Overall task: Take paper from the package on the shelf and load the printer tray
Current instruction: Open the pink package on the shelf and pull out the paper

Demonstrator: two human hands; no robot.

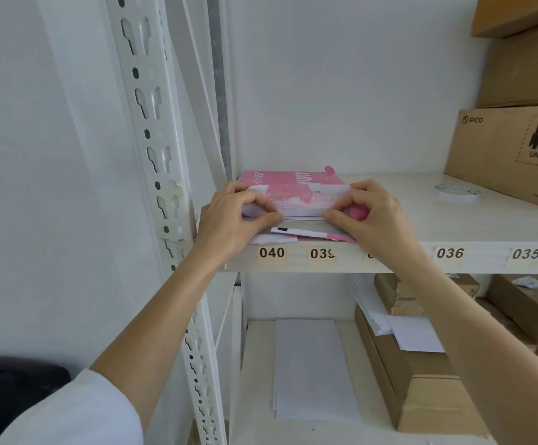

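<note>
A pink and white paper package (293, 187) lies flat at the left end of the white shelf (453, 226), its torn open end facing me. White sheets (303, 223) show in the opening. My left hand (232, 216) pinches the wrapper's left front corner, thumb under the flap. My right hand (373, 216) grips the right front corner, fingers curled over the pink wrapper. The printer tray is out of view.
Cardboard boxes (511, 155) stand stacked at the shelf's right, with a roll of clear tape (457, 189) in front. The lower shelf holds loose white sheets (312, 367) and more boxes (421, 380). A perforated white upright (155, 149) stands left. Number labels (271, 253) line the shelf edge.
</note>
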